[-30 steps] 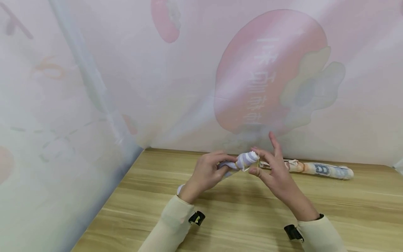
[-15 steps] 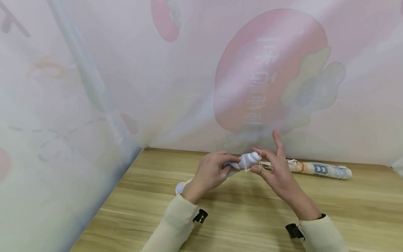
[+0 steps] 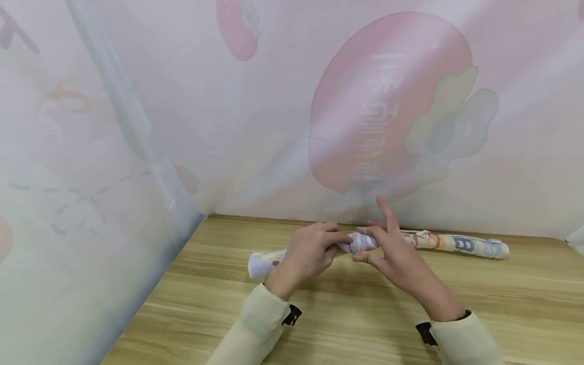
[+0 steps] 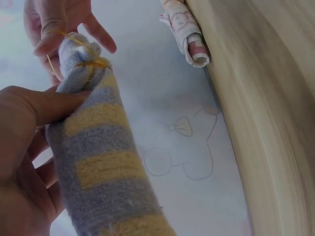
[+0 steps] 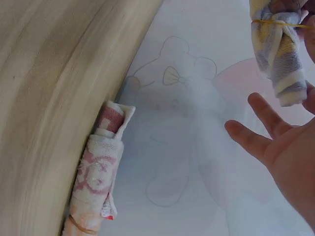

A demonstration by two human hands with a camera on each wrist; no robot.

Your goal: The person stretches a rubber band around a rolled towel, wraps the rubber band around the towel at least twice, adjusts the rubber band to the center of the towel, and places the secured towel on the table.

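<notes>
Fingers (image 4: 54, 105) grip rolled towel (image 4: 101, 167) midway, band (image 4: 91, 63) end

rolled towel (image 3: 456, 244) behind, curtain (image 3: 137, 126) left

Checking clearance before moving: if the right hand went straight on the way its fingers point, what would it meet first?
Probably the printed curtain behind the table. The right hand points up and away, past the striped towel roll; depth is unclear.

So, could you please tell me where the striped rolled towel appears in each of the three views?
Head: the striped rolled towel sits mid-frame, between both hands.
Left wrist: it fills the lower left.
Right wrist: its banded end hangs at the top right.
Shared landmark: the pink rolled towel lying along the backdrop.
</notes>
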